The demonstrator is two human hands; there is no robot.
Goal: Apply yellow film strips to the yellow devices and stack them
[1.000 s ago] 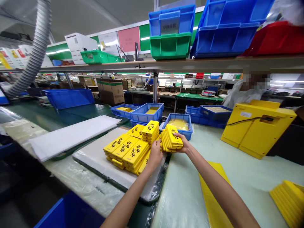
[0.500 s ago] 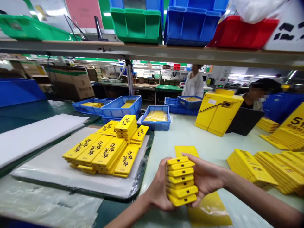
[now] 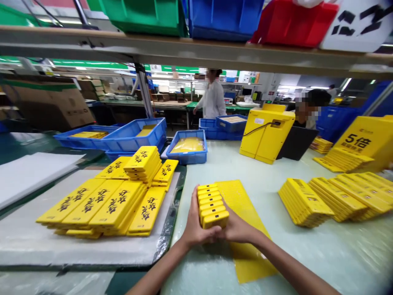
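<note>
A close-packed stack of flat yellow cases [image 3: 211, 204], dark-marked ends showing, is clasped between the fingers [image 3: 211, 234].

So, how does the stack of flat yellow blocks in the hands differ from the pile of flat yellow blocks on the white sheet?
The held stack is single, gripped between the left hand and right hand; the pile is several stacks, side by side on the white sheet.
The held stack turns narrow ends with small dark marks to the camera; the pile shows mainly broad faces with black writing.
Both are flat yellow blocks.
</note>
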